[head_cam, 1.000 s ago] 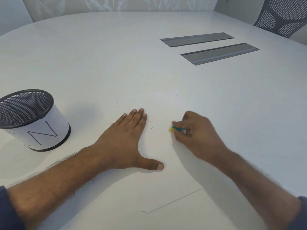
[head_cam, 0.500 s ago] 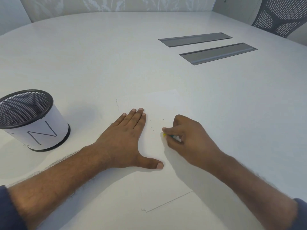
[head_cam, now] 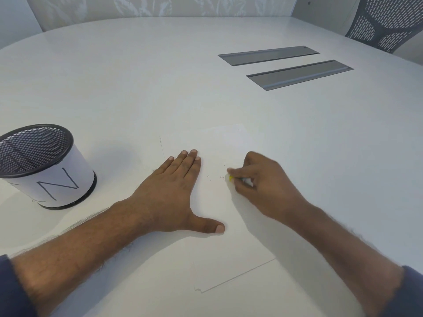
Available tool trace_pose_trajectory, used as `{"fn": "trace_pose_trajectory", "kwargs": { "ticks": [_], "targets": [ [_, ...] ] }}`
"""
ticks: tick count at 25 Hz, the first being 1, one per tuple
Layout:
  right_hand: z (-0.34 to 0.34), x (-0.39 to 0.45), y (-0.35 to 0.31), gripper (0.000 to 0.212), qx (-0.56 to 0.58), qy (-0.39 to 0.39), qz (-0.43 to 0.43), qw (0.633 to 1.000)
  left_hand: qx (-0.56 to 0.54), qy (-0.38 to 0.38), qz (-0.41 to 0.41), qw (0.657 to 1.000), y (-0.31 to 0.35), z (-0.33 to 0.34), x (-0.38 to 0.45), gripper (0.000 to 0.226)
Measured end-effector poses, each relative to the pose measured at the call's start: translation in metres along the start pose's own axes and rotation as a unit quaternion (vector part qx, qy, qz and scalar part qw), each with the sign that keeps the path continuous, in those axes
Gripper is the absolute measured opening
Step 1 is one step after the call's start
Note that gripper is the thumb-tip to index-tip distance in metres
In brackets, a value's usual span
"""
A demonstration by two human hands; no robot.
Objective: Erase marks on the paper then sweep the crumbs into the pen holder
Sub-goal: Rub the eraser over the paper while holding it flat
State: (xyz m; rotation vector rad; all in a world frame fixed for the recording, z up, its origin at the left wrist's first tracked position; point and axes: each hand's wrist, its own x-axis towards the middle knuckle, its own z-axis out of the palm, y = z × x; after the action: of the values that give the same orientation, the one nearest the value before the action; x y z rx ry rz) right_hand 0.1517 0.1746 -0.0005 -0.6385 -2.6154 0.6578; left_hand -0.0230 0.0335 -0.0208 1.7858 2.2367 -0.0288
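The fingers of the right hand (head_cam: 263, 188) were curled and pinched a small eraser (head_cam: 231, 178), of which only a yellow-green tip and a pale stub showed past the fingertips; that tip touched the paper (head_cam: 229, 236). A few tiny dark specks, marks or crumbs, lay on the sheet just to the left of the eraser, between the two hands; which they were could not be told. The left hand (head_cam: 169, 197) lay flat on the paper, its four fingers straight and pressed together, the thumb spread wide toward the person. The white sheet lay on the white table (head_cam: 160, 76), its near edge and corner showing below the forearms. The pen holder (head_cam: 43, 165), a black mesh cup wrapped in a white band lettered with an N, stood upright on the table well to the left of the left hand, apart from the paper. Two grey slots (head_cam: 286, 66) were set into the tabletop farther back on the right, and a mesh chair back (head_cam: 384, 21) stood beyond the far right edge.
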Motion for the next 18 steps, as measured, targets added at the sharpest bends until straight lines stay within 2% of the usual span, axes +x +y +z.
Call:
{"fn": "trace_pose_trajectory", "kwargs": {
  "ticks": [4,9,14,18],
  "targets": [
    [-0.008,0.017,0.018,0.019,-0.055,0.045,0.073,0.995,-0.003,-0.001,-0.002,1.0,0.0,-0.001,-0.001,0.153],
    [0.001,-0.01,-0.005,0.017,0.014,-0.016,-0.011,1.0,0.001,-0.001,-0.001,1.0,0.0,0.0,0.0,0.152],
    [-0.017,0.008,0.02,0.018,-0.034,0.05,0.087,0.994,0.002,-0.003,0.0,1.0,0.0,0.0,0.0,0.153],
    [0.003,-0.016,-0.011,0.016,-0.019,0.009,-0.011,1.0,0.002,0.001,-0.001,1.0,0.0,0.0,0.0,0.152]
  ]
}}
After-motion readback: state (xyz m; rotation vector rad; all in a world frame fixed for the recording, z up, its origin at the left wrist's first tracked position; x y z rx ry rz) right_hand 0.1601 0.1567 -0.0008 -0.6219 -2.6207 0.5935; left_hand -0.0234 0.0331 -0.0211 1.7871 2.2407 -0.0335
